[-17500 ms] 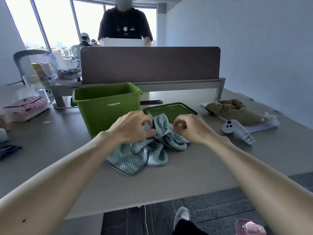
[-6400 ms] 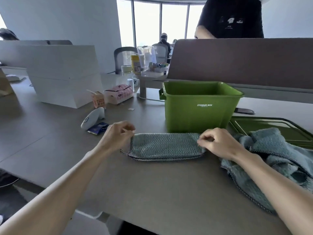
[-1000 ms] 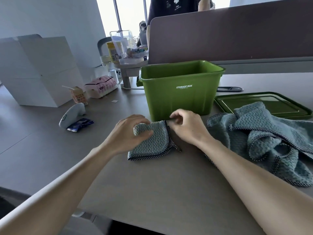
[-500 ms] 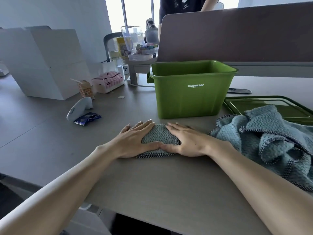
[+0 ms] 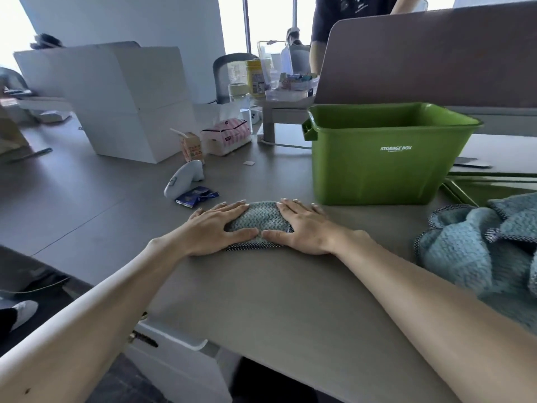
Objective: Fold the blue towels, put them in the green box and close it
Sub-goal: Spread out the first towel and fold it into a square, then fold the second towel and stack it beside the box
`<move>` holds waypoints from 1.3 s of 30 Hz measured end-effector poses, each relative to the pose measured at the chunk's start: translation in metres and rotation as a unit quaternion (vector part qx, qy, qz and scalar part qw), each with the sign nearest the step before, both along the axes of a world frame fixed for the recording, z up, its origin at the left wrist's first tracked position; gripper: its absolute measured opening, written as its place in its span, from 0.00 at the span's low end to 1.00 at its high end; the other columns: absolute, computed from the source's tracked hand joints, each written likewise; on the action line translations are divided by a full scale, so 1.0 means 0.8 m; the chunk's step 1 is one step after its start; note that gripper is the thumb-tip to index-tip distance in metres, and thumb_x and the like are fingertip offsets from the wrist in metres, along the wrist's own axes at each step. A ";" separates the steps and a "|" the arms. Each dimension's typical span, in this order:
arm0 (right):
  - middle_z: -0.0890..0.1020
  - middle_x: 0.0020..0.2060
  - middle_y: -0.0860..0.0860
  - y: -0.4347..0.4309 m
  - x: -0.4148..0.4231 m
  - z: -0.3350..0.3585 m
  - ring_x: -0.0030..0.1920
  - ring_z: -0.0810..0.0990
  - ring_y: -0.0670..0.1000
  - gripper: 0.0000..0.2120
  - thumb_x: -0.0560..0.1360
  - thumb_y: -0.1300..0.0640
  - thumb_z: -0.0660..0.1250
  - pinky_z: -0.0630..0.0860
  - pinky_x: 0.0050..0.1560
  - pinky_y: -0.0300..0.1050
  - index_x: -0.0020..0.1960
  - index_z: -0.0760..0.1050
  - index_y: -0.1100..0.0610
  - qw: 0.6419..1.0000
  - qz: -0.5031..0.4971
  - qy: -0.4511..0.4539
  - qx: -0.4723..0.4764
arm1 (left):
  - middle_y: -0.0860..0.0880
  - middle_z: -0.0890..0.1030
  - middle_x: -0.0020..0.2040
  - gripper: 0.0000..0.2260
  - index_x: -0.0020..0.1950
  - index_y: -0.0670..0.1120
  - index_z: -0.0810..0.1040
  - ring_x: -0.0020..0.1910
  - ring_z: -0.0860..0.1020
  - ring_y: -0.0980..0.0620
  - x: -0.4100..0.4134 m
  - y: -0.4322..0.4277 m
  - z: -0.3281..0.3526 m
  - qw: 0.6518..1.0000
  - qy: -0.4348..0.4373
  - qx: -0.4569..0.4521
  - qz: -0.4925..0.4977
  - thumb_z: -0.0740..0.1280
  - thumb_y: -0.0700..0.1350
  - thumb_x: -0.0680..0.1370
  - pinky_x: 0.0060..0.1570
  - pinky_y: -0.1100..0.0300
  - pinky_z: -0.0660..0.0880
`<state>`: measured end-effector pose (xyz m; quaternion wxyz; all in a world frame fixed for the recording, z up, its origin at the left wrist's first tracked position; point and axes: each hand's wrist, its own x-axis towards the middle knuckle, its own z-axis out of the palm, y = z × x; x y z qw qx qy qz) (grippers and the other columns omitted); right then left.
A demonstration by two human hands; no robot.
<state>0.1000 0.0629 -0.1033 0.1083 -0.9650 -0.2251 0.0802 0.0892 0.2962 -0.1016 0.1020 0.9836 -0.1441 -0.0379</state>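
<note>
A small folded blue towel (image 5: 261, 221) lies on the grey table in front of the green box (image 5: 377, 170). My left hand (image 5: 216, 228) and my right hand (image 5: 305, 228) lie flat on its two ends, fingers spread, pressing it down. The box stands open and upright just behind and to the right of the towel. Its green lid (image 5: 491, 186) lies flat on the table at the right edge. A heap of unfolded blue towels (image 5: 482, 248) sits at the right, partly over the lid.
A white controller (image 5: 183, 181) and a blue wrapper (image 5: 196, 196) lie left of the towel. Behind them are a drink carton (image 5: 191, 148), a tissue pack (image 5: 226, 136) and a white box (image 5: 122, 97). A brown divider (image 5: 430, 56) stands behind the green box; a person stands beyond it.
One second ago my hands were folding the towel in half. Since then both hands have flattened onto the folded towel and stay there.
</note>
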 end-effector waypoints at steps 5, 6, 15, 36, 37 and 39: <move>0.46 0.81 0.48 0.050 0.029 -0.003 0.80 0.44 0.48 0.46 0.74 0.25 0.48 0.41 0.79 0.54 0.81 0.44 0.51 1.000 0.002 -0.019 -0.006 | 0.62 0.56 0.79 0.37 0.78 0.59 0.58 0.79 0.51 0.59 0.010 0.038 -0.004 0.997 -0.070 -0.042 0.009 0.51 0.73 0.72 0.77 0.46 0.53; 0.46 0.81 0.47 0.052 0.031 -0.003 0.80 0.44 0.48 0.45 0.74 0.25 0.49 0.41 0.79 0.54 0.81 0.44 0.51 1.000 0.003 -0.020 -0.003 | 0.63 0.56 0.79 0.37 0.78 0.60 0.58 0.79 0.50 0.60 0.013 0.042 -0.005 0.998 -0.060 -0.028 0.009 0.48 0.73 0.71 0.77 0.45 0.51; 0.46 0.81 0.47 0.039 0.022 -0.003 0.80 0.45 0.46 0.45 0.74 0.26 0.51 0.42 0.79 0.52 0.81 0.45 0.50 1.000 0.007 -0.014 0.010 | 0.63 0.50 0.80 0.44 0.80 0.61 0.51 0.79 0.46 0.60 0.021 0.049 -0.006 0.999 0.013 -0.007 0.028 0.45 0.77 0.65 0.75 0.41 0.43; 0.85 0.32 0.46 -0.210 -0.123 0.103 0.35 0.82 0.47 0.08 0.72 0.58 0.68 0.81 0.42 0.49 0.38 0.85 0.54 0.936 -0.174 -0.252 0.175 | 0.56 0.82 0.50 0.11 0.54 0.50 0.82 0.48 0.79 0.57 -0.040 -0.239 0.043 0.940 -0.163 -0.220 -0.203 0.72 0.51 0.74 0.49 0.62 0.74; 0.85 0.33 0.46 -0.230 -0.132 0.106 0.35 0.83 0.47 0.08 0.73 0.59 0.69 0.82 0.42 0.49 0.38 0.85 0.54 0.926 -0.190 -0.273 0.176 | 0.56 0.82 0.49 0.11 0.54 0.49 0.82 0.47 0.79 0.58 -0.044 -0.260 0.044 0.935 -0.158 -0.230 -0.219 0.72 0.52 0.75 0.47 0.63 0.74; 0.86 0.35 0.47 -0.265 -0.147 0.110 0.37 0.83 0.47 0.06 0.72 0.60 0.70 0.82 0.43 0.50 0.40 0.86 0.55 0.915 -0.217 -0.292 0.174 | 0.55 0.83 0.49 0.12 0.54 0.49 0.82 0.46 0.79 0.57 -0.052 -0.298 0.047 0.926 -0.145 -0.245 -0.247 0.73 0.54 0.74 0.46 0.65 0.74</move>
